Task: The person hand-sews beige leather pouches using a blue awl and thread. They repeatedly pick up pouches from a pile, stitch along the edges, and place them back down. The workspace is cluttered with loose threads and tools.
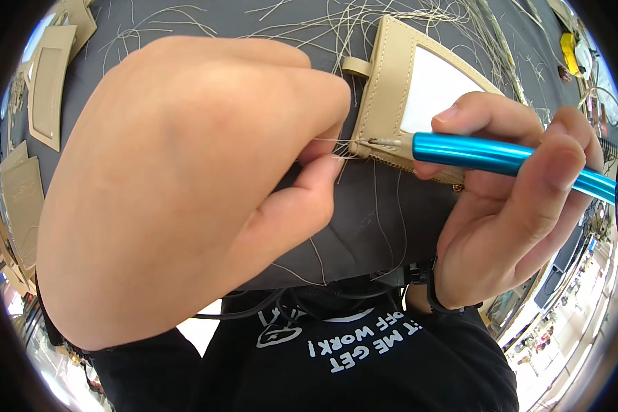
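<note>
Left hand [185,165] pinches threads [346,142] at mid-frame, just left of the case [384,89]; right hand [505,206] clasps a leftward-pointing tool [474,152].

The card holder [383,82] lies between the left hand [185,165] and right hand [505,213]; behind it, loose threads [460,12] lie on the desk [422,223], panels [47,88] far left.

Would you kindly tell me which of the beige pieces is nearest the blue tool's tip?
It is the stitched card holder with the white window, partly hidden by the right hand; the other beige pieces lie at the picture's far left.
</note>
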Demonstrator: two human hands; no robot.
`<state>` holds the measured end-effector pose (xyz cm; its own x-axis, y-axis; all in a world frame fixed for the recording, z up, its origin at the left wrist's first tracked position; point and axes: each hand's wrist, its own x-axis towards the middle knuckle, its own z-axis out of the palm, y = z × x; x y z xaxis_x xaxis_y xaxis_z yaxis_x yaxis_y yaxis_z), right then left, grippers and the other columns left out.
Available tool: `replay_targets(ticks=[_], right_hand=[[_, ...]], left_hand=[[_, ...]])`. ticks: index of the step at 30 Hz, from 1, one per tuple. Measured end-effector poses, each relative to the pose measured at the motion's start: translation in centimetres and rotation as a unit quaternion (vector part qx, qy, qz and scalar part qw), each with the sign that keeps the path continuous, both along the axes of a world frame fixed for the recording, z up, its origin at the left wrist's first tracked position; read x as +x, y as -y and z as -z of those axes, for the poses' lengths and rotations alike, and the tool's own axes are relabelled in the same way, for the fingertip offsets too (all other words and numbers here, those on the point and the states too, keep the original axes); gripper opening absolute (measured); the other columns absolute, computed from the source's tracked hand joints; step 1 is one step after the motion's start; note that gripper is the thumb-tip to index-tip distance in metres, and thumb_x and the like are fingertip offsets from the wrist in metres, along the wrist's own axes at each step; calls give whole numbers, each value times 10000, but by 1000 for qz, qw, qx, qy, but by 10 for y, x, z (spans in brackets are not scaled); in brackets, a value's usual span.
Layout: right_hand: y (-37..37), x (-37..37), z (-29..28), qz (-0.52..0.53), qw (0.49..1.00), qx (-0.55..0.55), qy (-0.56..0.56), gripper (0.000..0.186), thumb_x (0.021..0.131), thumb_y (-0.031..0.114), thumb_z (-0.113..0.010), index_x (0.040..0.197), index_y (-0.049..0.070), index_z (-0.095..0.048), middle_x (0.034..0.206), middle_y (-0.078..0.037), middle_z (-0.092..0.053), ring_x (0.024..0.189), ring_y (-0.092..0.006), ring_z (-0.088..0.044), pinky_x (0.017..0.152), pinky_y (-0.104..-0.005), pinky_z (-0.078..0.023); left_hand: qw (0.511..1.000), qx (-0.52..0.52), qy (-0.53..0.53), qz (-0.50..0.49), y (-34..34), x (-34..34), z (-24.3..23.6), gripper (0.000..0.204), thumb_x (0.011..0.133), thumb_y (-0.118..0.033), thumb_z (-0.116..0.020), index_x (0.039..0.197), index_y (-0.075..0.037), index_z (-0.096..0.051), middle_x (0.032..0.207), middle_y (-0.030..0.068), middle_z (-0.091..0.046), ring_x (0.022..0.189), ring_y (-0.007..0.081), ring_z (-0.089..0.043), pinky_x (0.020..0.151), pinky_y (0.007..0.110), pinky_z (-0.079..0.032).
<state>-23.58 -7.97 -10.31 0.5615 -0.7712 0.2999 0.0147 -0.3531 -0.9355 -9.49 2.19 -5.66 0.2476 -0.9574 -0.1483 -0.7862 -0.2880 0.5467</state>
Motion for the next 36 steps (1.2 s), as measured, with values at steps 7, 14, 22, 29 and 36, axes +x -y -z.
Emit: replay_targets(ticks=[7,14,22,29,36], right_hand=[[2,0,-1,-9,1000,-3,-3,400,1035,409,-324,1039,9,-346,818,-227,-631,541,-196,-604,536,-255,-542],[4,-1,-1,-19,1000,-11,-1,399,1037,398,-313,1008,1,-341,801,-221,-634,532,-185,-610,513,-236,-546],[4,-2,-2,-19,999,-23,-13,409,1032,406,-322,1008,-2,-343,799,-218,-635,533,-177,-619,515,-225,-559],[4,-2,-1,-15,1000,-24,-11,401,1031,401,-332,1007,1,-344,795,-214,-637,526,-171,-615,510,-220,-554],[5,-1,-1,-17,999,-27,-18,391,1029,401,-339,984,12,-340,790,-214,-638,524,-172,-613,505,-219,-549]], left_hand=[[1000,-16,-24,10,-4,3,3,76,706,17,-628,745,-1,-566,655,60,-466,538,155,-432,493,277,-329],[996,-84,-35,0,-8,2,6,14,758,23,-579,764,13,-585,656,66,-477,531,148,-445,486,270,-330],[999,-23,-5,25,-7,3,-6,36,765,10,-568,776,12,-603,658,64,-492,525,144,-448,475,266,-326],[997,-65,-13,31,-9,2,3,38,762,0,-567,771,9,-603,655,62,-495,524,143,-448,469,266,-322],[998,-24,-52,9,-8,5,-2,39,757,0,-565,766,6,-602,652,60,-491,519,140,-443,467,265,-319]])
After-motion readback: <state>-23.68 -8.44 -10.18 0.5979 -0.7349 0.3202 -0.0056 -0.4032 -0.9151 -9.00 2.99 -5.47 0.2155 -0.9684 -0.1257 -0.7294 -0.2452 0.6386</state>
